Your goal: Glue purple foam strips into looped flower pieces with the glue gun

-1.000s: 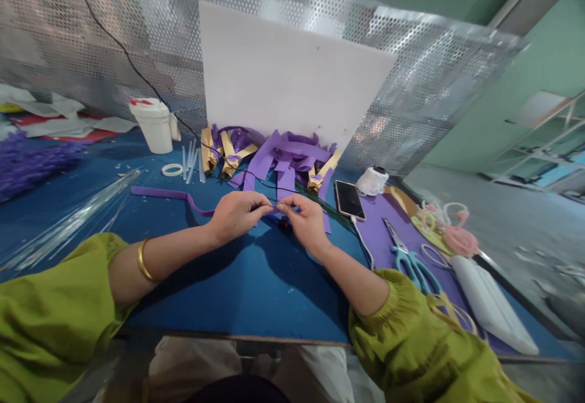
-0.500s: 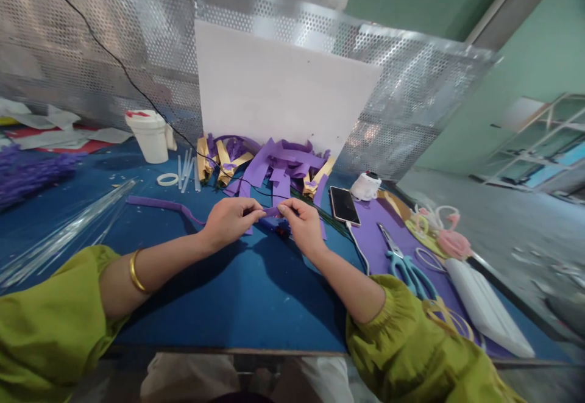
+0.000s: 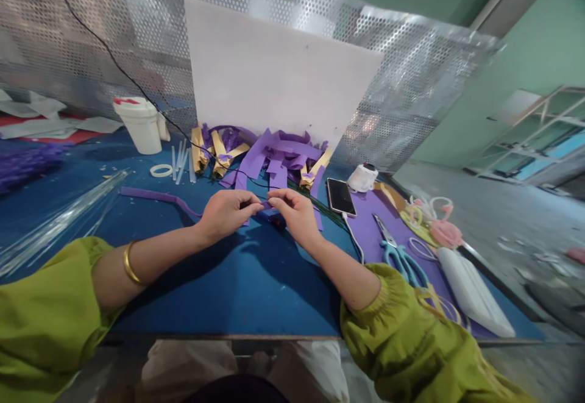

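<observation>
The left hand [image 3: 225, 213] and the right hand [image 3: 295, 214] were close together, fingertips almost touching. Both were curled shut, pinching a small purple strip [image 3: 265, 205] between them. The strip sat right in the gap between the two hands, just above the blue table [image 3: 237, 281]. A pile of purple paper pieces [image 3: 274, 156] lay behind the hands, and a phone [image 3: 340, 196] lay beside the right hand.

- Two hands: the left hand [image 3: 225, 213] and the right hand [image 3: 296, 215].
- One long purple strip [image 3: 155, 196] lying on the table.
- One white tub [image 3: 137, 125].
- One tape ring [image 3: 161, 171].
- One phone [image 3: 340, 196].
- One pair of scissors [image 3: 398, 255].
- One gold bangle [image 3: 129, 264].
- One heap of purple and gold paper offcuts [image 3: 269, 158]; its pieces are too tangled to count.
</observation>
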`<act>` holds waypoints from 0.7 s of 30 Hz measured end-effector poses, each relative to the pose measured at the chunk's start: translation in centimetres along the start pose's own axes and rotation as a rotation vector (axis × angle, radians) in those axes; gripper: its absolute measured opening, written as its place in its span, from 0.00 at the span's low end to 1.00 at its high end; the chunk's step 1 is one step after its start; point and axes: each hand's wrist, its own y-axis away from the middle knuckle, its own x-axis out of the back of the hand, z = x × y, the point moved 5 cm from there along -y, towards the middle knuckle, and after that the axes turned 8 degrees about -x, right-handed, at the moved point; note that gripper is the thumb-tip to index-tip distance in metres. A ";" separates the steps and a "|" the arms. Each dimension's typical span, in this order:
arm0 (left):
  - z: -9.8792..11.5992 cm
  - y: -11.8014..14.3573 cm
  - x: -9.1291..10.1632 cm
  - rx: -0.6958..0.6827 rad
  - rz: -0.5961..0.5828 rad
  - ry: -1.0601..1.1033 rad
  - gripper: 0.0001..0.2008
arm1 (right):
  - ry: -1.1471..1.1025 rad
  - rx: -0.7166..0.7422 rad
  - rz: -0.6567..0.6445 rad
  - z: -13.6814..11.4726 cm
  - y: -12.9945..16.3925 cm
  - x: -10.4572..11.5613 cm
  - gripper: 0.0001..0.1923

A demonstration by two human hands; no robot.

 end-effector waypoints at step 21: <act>-0.1 -0.2 0.0 -0.034 -0.039 -0.099 0.11 | 0.529 0.385 0.112 -1.7 0.6 0.5 0.08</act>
